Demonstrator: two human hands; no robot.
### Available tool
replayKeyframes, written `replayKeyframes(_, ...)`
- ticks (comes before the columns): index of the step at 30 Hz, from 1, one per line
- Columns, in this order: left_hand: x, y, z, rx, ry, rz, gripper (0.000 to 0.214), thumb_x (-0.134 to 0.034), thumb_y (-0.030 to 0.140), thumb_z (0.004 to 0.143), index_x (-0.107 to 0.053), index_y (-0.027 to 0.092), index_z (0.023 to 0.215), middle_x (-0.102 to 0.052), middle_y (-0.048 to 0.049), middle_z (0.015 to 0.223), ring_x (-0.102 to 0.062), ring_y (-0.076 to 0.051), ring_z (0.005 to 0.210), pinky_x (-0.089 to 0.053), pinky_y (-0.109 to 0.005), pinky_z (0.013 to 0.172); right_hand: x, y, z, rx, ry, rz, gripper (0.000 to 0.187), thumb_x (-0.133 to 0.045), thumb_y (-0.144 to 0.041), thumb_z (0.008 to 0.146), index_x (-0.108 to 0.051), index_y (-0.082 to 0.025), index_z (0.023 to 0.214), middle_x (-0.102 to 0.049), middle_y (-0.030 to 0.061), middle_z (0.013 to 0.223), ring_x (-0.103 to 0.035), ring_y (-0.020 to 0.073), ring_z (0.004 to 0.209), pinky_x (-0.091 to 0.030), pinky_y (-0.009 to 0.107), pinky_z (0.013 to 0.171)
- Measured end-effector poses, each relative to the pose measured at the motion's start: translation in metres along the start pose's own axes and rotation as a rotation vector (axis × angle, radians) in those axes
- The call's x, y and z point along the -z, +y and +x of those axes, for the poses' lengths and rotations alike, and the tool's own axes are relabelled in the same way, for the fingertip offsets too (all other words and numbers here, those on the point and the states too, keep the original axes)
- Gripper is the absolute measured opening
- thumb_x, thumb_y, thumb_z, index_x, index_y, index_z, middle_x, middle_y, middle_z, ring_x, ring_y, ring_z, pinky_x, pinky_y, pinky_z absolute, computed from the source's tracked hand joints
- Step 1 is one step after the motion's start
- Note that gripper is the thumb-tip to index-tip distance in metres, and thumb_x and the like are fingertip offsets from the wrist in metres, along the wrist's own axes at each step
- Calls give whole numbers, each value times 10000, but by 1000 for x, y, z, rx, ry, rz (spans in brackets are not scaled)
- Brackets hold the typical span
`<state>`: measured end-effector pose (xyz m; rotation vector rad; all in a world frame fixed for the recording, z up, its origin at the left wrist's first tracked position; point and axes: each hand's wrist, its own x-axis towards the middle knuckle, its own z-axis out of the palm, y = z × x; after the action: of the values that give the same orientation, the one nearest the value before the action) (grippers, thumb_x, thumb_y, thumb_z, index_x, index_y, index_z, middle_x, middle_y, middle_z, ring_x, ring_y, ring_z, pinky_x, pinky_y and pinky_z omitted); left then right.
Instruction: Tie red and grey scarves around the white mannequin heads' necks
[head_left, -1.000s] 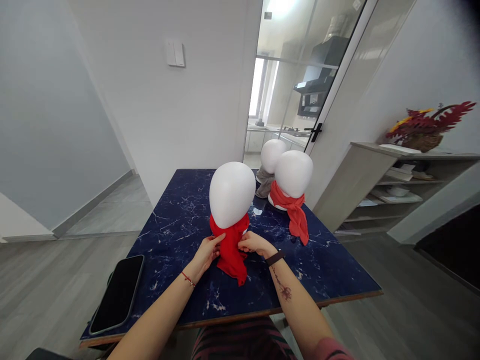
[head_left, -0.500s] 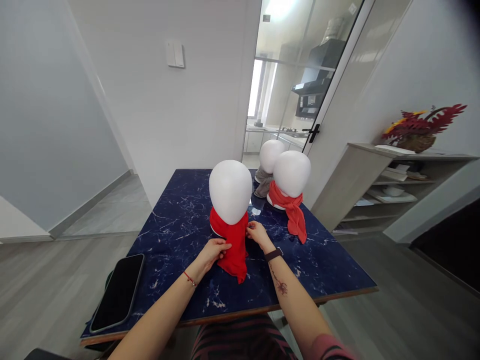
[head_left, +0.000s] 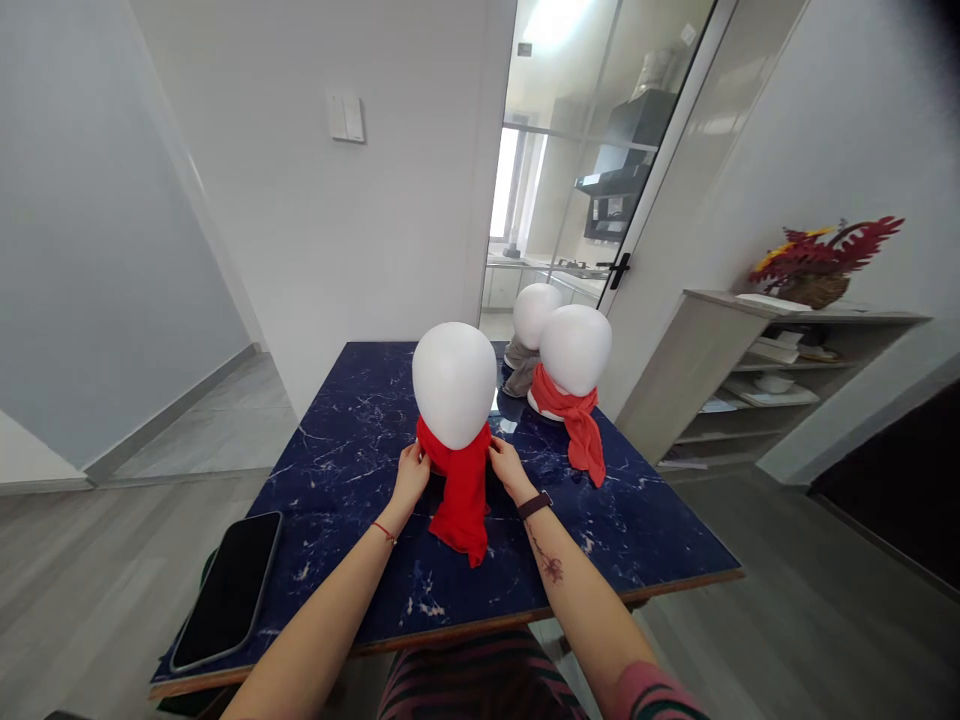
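"Where was the bright red cloth scarf [head_left: 466,492]?"

"Between the person's left hand [head_left: 410,478] and right hand [head_left: 508,465], wrapped about the base of a smooth, white, egg-shaped head form [head_left: 454,380]. One broad end hung down the front."

"How were the hands?"

"Each touched one side of the wrap, fingers bent against the cloth. The tips were partly hidden, so I couldn't tell whether either had pinched it."

"So how much was done?"

"Most of it, I'd judge. The scarf was round the form, and its end lay fairly straight. If anything remained, it was probably evening out the sides, where both hands were. The back of the wrap was out of view."

"And beyond?"

"Past the right hand, farther off, a second white head form [head_left: 576,345] wore a coral-red cloth scarf [head_left: 583,435], its end hanging too. Behind it, a third white head form [head_left: 535,312] stood with soft grey cloth [head_left: 519,378] at its base. Those two looked finished."

"Anything near the left hand?"

"Well to its left, a flat black phone [head_left: 229,590] lay on the dark blue, white-veined table [head_left: 352,430]."
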<state>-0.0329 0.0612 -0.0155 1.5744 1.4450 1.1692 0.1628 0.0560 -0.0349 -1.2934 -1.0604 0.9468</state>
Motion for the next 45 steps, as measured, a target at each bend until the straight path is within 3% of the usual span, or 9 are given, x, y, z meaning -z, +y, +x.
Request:
replayKeyframes(8,-6,22,-23,-48,93,-34,422,-493,298,797,-527,156,1193,-441,-121,1129,-464,-220,1085,-391,-389,970,2,-19,-8,-127,15,528,346,-611,-216,665,-558,-225,1006,-675,6,910,-637,120,679,-508,219,570)
replayKeyframes(12,-21,44,-46,-167,118,-125,397,-512,301,798,-523,195,1180,-388,-98,1158,-438,-219,1128,-420,-379,950,24,-35,-23,-194,-22,729,263,-614,-198,673,-570,-207,932,-681,4,821,-654,132,708,-527,230,638)
replayKeyframes(16,-49,79,-88,-282,93,-177,389,-488,285,830,-493,217,1213,-362,-100,1220,-400,-219,1188,-370,-371,1002,70,-50,-62,-217,-77,652,187,-530,-311,754,-611,-176,855,-697,68,871,-650,205,886,-533,329,758)
replayKeyframes(22,-103,150,-156,-318,-92,-185,401,-444,275,871,-444,245,1270,-341,-111,1257,-376,-225,1206,-312,-372,1038,176,-89,-143,-164,96,320,318,-481,-410,788,-644,-194,955,-694,89,957,-618,236,990,-525,368,810)
replayKeyframes(25,-140,165,-174,-305,-248,-245,388,-437,265,873,-457,240,1260,-369,-115,1226,-413,-215,1161,-339,-359,1011,228,-101,-168,-118,185,299,327,-567,-399,753,-630,-219,1019,-681,82,1024,-640,238,930,-538,374,794)
replayKeyframes(29,-193,155,-182,-250,-362,-262,348,-444,252,861,-498,182,1198,-400,-127,1187,-426,-208,1140,-337,-345,1006,275,-84,-172,-80,279,310,394,-635,-332,712,-583,-267,1096,-674,49,1056,-664,211,833,-555,361,756)
replayKeyframes(33,-230,134,-176,-188,-399,-185,355,-441,204,841,-503,142,1185,-433,-136,1138,-444,-208,1111,-333,-347,1004,296,-48,-151,-123,269,326,366,-612,-286,704,-578,-254,1067,-680,49,1038,-670,198,800,-559,355,751)
replayKeyframes(39,-251,118,-156,-134,-329,-30,317,-450,180,817,-546,141,1116,-484,-139,1091,-479,-222,1044,-352,-365,975,296,-20,-119,-191,286,234,289,-556,-217,699,-607,-216,984,-707,67,939,-680,210,796,-557,353,740)
replayKeyframes(45,-256,114,-132,-110,-272,19,367,-486,180,791,-526,142,1154,-497,-148,1099,-473,-243,1065,-332,-401,978,293,-15,-86,-53,361,-229,208,-548,-257,701,-680,-174,839,-714,83,901,-661,240,852,-525,339,733)
